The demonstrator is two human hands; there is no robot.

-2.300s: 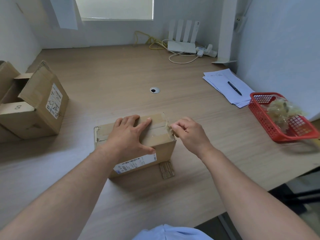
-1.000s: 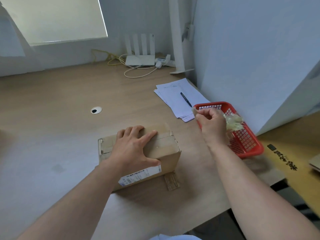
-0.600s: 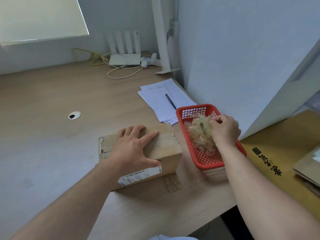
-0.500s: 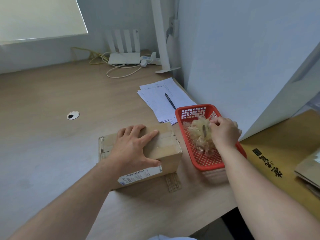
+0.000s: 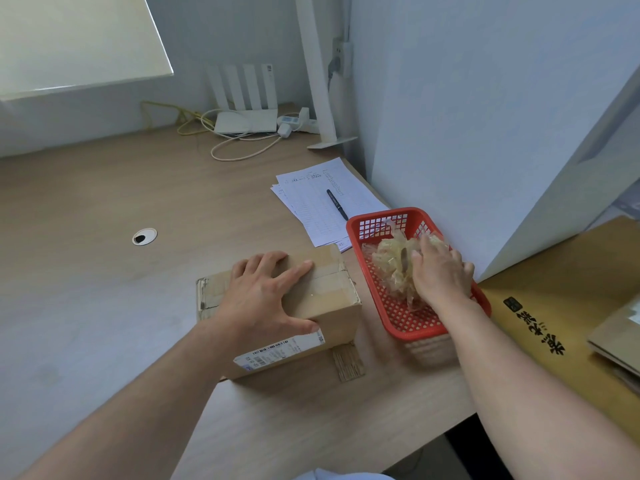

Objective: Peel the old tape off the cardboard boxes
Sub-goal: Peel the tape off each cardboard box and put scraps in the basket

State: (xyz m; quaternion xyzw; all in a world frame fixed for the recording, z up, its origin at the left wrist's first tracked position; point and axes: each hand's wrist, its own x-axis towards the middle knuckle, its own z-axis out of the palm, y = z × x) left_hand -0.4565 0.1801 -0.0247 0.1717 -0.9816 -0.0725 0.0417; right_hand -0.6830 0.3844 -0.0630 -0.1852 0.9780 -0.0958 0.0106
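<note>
A small cardboard box (image 5: 329,299) with a barcode label sits on the wooden desk in front of me. My left hand (image 5: 263,299) lies flat on its top, fingers spread, thumb over the front edge. Just right of the box stands a red mesh basket (image 5: 401,320) holding a crumpled wad of peeled tape (image 5: 391,261). My right hand (image 5: 440,271) is inside the basket, palm down, pressing on the tape wad with fingers extended. Tape still runs along the box's top seam.
A stack of papers (image 5: 322,199) with a black pen (image 5: 337,204) lies behind the basket. A router and cables (image 5: 246,123) sit at the back wall. A cable hole (image 5: 144,236) is in the desk. A brown board with printed characters (image 5: 554,323) lies to the right.
My right hand carried a peeled tape piece from the box's right end over to the basket and now presses flat on the wad. My left hand stayed on the box.
</note>
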